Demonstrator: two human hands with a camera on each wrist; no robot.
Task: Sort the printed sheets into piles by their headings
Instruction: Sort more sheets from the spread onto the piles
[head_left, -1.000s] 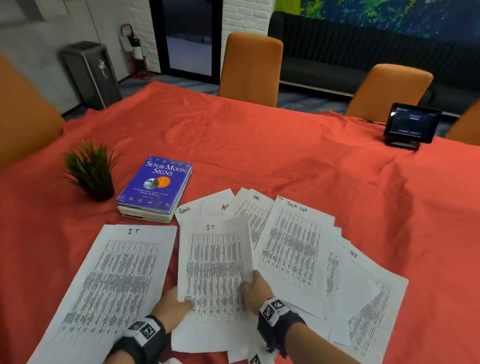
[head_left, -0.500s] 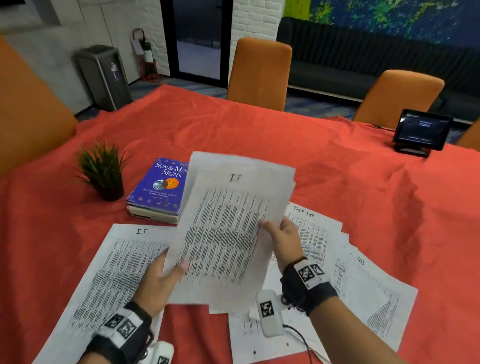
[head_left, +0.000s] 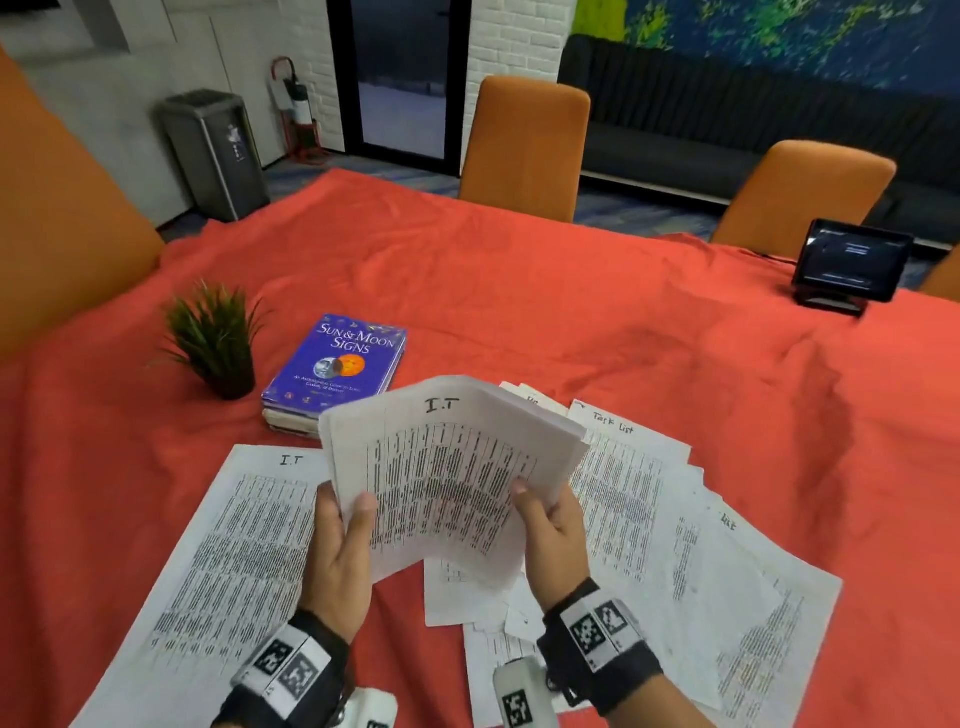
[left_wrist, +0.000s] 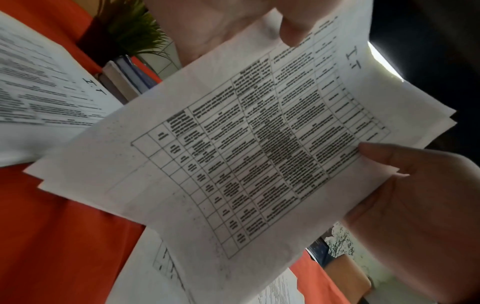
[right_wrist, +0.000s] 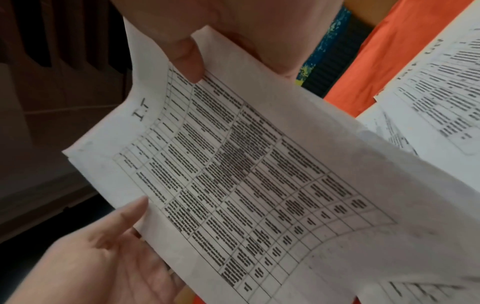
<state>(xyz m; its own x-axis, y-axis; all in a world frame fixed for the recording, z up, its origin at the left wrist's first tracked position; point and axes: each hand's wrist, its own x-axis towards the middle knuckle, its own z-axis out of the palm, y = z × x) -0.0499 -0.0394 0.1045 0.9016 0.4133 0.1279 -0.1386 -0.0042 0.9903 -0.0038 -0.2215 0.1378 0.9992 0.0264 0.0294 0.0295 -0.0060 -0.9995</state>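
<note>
Both hands hold a thin bundle of printed sheets (head_left: 447, 467) headed "I.T" up above the table, bowed between them. My left hand (head_left: 348, 525) pinches its left edge, thumb on the front. On the right edge my right hand (head_left: 540, 514) does the same. The left wrist view shows the bundle (left_wrist: 259, 154) with several edges fanned; it also fills the right wrist view (right_wrist: 246, 174). An "I.T" pile (head_left: 223, 561) lies flat on the table to the left. To the right lie a "Task list" sheet (head_left: 623, 478) and more overlapping sheets (head_left: 753, 597).
A red cloth (head_left: 571, 322) covers the table. Behind the piles sit a purple book (head_left: 337, 364) and a small potted plant (head_left: 213, 338). A tablet on a stand (head_left: 852, 265) is at the far right edge. Orange chairs (head_left: 524, 145) line the far side.
One second ago the I.T sheet lay on the table under both hands. They have lifted it with sheets beneath, and the bundle now sits lower and squarer between them.
</note>
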